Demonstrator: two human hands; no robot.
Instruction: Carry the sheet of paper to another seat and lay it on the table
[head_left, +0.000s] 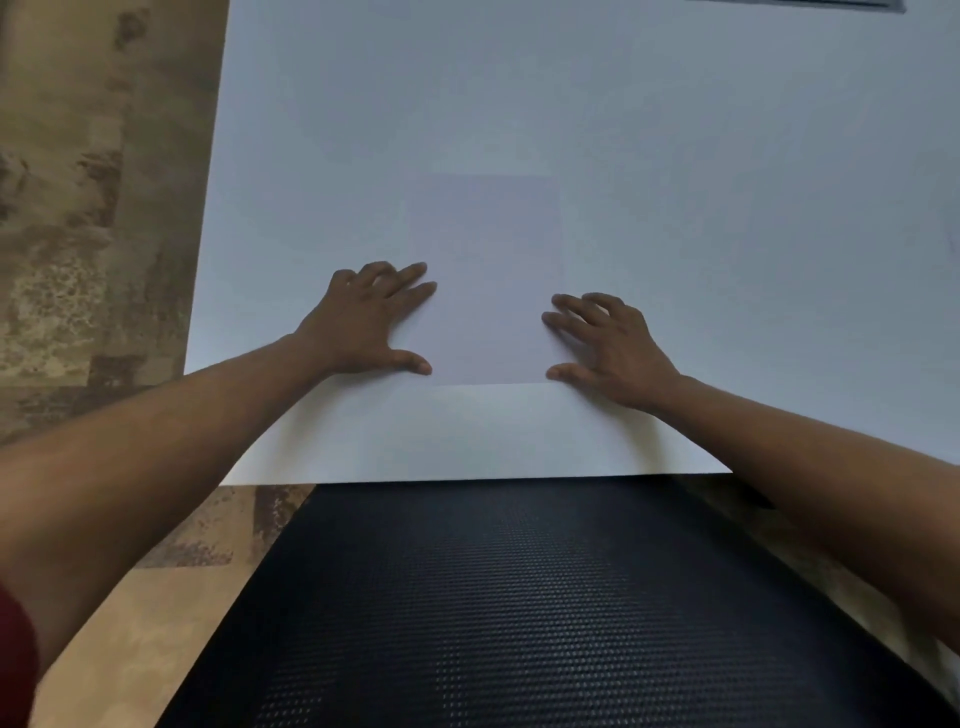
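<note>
A pale sheet of paper (488, 280) lies flat on the white table (727, 208), a little back from the table's near edge. My left hand (371, 322) rests on the sheet's left edge with its fingers spread and nearly straight. On the sheet's right edge rests my right hand (605, 345), fingers spread the same way. Neither hand curls round the paper. Both forearms reach in from the lower corners of the view.
A black mesh chair back (519, 597) stands right below the table's near edge, between my arms. Mottled brown carpet (93, 208) runs along the table's left side. A dark flat object (800, 4) shows at the table's far right.
</note>
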